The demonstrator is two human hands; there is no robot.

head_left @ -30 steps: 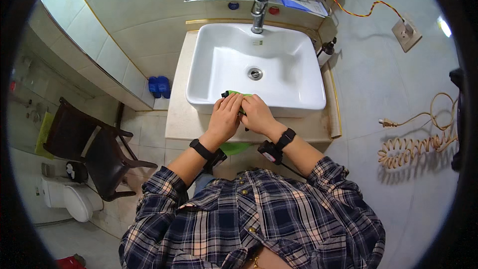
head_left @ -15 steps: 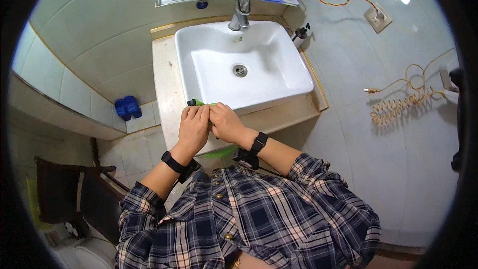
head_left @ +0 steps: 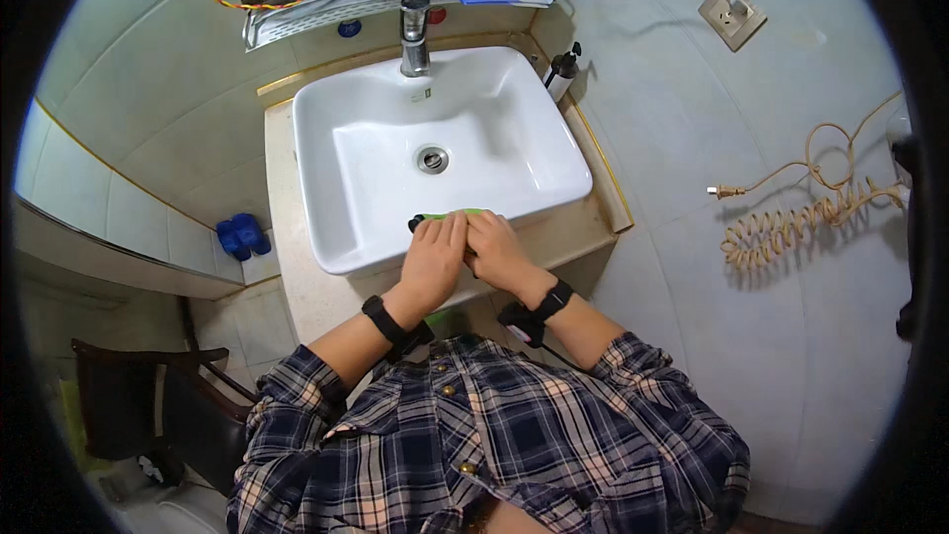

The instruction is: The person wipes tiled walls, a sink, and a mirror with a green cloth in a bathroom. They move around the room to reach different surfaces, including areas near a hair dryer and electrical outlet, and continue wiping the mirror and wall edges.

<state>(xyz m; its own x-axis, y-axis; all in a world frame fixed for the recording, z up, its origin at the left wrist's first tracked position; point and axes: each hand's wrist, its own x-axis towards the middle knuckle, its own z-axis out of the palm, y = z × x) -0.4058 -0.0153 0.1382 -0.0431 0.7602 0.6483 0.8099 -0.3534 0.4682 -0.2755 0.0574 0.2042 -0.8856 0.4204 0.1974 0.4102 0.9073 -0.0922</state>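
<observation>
At the front rim of the white sink (head_left: pixel 326 247), both my hands are together around a bright green thing (head_left: pixel 457 213) with a black end (head_left: pixel 416 222). Most of it is hidden under my fingers, so its kind does not show. My left hand (head_left: pixel 432 259) lies over its left part, fingers bent and closed. Pressed up beside it, my right hand (head_left: pixel 496 252) is closed over the right part. Black bands (head_left: pixel 388 321) circle both wrists. A patch of green (head_left: pixel 448 322) also shows below my hands, in front of the counter.
A chrome faucet (head_left: pixel 414 35) rises behind the drain (head_left: pixel 433 159). A pump bottle (head_left: pixel 562 71) stands at the counter's back right. Blue slippers (head_left: pixel 242 236) lie to the left, above a dark chair (head_left: pixel 198 415). A coiled cord (head_left: pixel 771 237) hangs by the right wall.
The view has shifted. Along the sink's front rim, my hands and the green thing have moved right, from the left corner toward the middle. Both hands remain closed.
</observation>
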